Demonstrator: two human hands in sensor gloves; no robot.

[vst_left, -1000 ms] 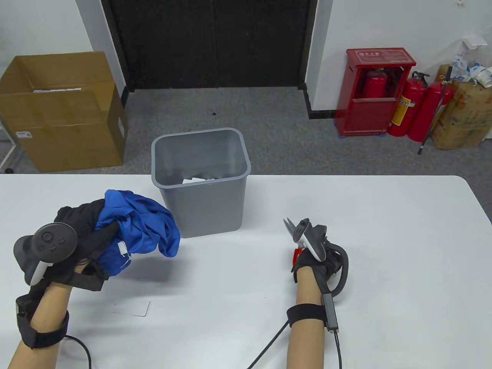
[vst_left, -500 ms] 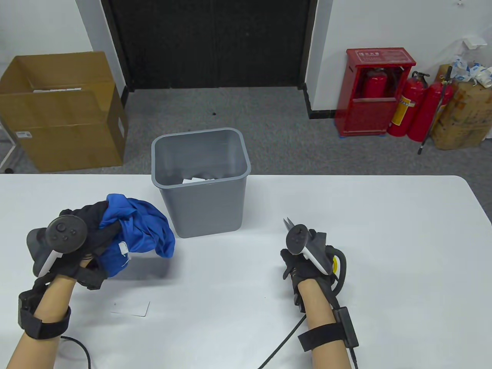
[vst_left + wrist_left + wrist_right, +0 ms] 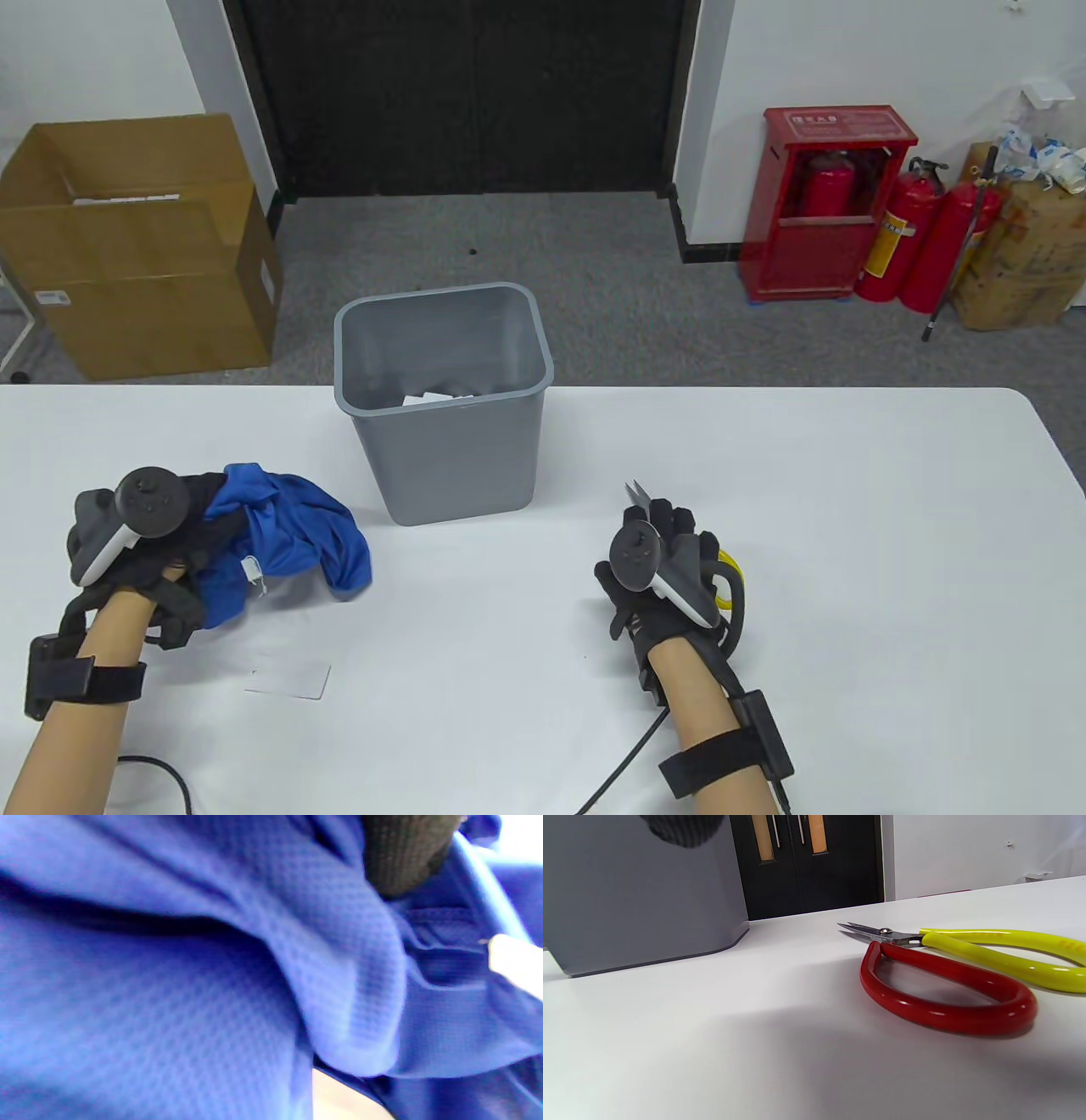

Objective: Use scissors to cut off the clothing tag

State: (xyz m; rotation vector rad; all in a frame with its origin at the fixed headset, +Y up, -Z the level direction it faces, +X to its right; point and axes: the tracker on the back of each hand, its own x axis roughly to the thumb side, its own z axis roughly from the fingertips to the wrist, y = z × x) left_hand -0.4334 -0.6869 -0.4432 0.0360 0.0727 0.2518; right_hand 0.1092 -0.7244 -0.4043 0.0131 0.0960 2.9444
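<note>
My left hand grips a bunched blue garment low over the table's left side. A small white tag hangs from the garment's near edge. In the left wrist view the blue fabric fills the frame, with one gloved fingertip on it and a white tag at the right. The scissors, with one red and one yellow handle, lie flat on the table. My right hand hovers over them with fingers spread and does not hold them; only the blade tips and the yellow handle show.
A grey bin stands at the table's far middle with white scraps inside; it also shows in the right wrist view. A white card lies flat near my left forearm. Cables trail from both wrists to the near edge.
My left hand lowered the blue garment toward the table. My right hand let go of the scissors, which now lie on the table, and turned palm down above them.
</note>
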